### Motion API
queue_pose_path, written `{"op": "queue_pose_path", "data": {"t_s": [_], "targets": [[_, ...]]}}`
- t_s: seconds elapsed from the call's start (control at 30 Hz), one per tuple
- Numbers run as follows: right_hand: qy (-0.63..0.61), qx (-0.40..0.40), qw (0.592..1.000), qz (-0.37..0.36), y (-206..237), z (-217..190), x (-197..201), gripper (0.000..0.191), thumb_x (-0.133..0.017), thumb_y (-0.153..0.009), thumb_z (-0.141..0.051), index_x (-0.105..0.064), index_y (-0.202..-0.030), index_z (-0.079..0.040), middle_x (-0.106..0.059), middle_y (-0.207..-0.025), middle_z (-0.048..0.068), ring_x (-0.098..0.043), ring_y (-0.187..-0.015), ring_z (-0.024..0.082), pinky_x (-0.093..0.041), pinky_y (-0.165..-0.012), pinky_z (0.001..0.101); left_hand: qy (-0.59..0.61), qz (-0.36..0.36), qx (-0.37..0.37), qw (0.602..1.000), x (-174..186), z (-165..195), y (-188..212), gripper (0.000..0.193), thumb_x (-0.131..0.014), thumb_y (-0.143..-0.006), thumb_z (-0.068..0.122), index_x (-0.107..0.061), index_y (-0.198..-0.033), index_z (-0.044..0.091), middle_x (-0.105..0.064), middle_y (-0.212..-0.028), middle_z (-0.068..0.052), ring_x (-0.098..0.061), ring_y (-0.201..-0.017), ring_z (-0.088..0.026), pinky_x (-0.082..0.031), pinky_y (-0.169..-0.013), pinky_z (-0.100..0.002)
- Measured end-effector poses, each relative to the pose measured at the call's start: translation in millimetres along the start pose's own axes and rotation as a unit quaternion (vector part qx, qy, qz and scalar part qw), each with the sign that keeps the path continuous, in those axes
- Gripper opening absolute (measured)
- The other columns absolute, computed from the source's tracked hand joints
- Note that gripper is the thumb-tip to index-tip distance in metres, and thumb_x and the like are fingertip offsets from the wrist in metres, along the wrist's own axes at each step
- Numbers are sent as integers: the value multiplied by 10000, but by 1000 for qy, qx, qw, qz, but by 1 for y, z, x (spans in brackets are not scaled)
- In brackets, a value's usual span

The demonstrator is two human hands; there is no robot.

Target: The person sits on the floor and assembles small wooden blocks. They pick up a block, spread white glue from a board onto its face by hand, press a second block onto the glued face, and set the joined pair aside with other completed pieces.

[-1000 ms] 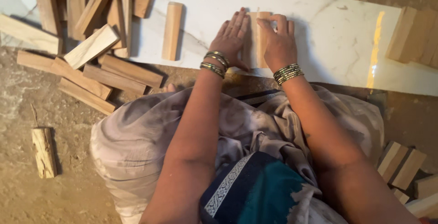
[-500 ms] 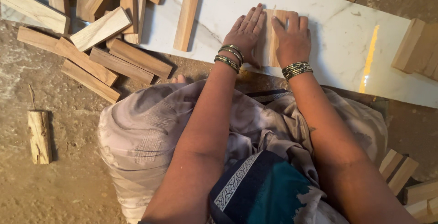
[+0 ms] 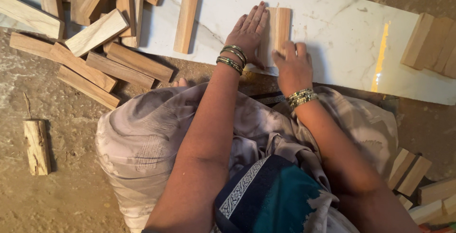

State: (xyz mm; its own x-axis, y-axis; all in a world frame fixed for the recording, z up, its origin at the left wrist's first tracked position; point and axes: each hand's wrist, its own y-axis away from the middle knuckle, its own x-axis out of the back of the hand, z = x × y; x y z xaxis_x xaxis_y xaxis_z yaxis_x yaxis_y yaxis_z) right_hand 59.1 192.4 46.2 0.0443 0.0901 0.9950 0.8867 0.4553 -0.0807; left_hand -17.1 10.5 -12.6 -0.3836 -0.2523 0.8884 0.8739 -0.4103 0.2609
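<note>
Flat wooden block [image 3: 277, 29], pale, lying lengthwise on the white marble slab [image 3: 332, 38], near the slab's front edge. Left hand [image 3: 248, 33] pressed flat along the block's left side, fingers straight and close together, palm down on the marble. Right hand [image 3: 292, 67] resting on the block's near end, fingers [image 3: 289, 49] curled over it and held together, not closed round it. Green and gold bangles on both wrists.

Second, narrower wooden block [image 3: 185, 21] lying alone on the slab, well to the left of the hands. Loose heap of wooden blocks [image 3: 90, 33] farther left, partly on the slab's corner, partly spilling onto the earthen floor [image 3: 71, 200]. Short rough stick of wood [image 3: 37, 146] apart on the floor at the left. More blocks stacked on the slab's right end [image 3: 430, 43], and others at the lower right on the floor [image 3: 411, 171]. Pale patterned cloth [image 3: 152, 133] draped over the knees below the arms.
</note>
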Motion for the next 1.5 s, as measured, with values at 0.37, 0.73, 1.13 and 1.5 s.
{"op": "queue_pose_path", "data": {"t_s": [0.37, 0.73, 1.13, 1.5], "targets": [[-239, -257, 936, 32, -17, 40, -27, 707, -752, -898, -188, -424, -1521, -129, -682, -1191, 83, -671, -1031, 251, -551, -904, 402, 58, 91, -39, 993, 14, -22, -7, 1392, -957, -604, 428, -27, -1560, 28, -63, -1630, -236, -105, -1526, -374, -157, -1259, -446], [-95, -45, 987, -120, -35, 3, -21, 1150, -868, -789, -414, -116, -1630, -191, -418, -1570, 171, -414, -1387, 359, -365, -1076, 590, 34, 163, 77, 983, 27, -38, 7, 879, -740, -783, 38, -358, -1564, 167, -400, -1590, -90, -399, -1436, -361, -476, -1092, -440], [-168, 9, 973, -158, -31, 55, 5, 1226, -929, -647, -293, -181, -1611, -175, -405, -1560, 206, -353, -1448, 369, -284, -1200, 460, -49, 3, 24, 999, 19, 4, 41, 1293, -955, -546, 534, -279, -1539, 53, -304, -1542, -122, -296, -1426, -325, -263, -1188, -527], [-152, 66, 982, -92, -31, 57, -5, 1118, -910, -735, -247, -241, -1628, -171, -563, -1465, 133, -497, -1361, 353, -295, -1201, 500, -33, 78, 50, 995, 14, 11, 48, 902, -947, -553, 421, -590, -1322, 112, -470, -1311, -34, -431, -1304, -237, -204, -1187, -625]]}}
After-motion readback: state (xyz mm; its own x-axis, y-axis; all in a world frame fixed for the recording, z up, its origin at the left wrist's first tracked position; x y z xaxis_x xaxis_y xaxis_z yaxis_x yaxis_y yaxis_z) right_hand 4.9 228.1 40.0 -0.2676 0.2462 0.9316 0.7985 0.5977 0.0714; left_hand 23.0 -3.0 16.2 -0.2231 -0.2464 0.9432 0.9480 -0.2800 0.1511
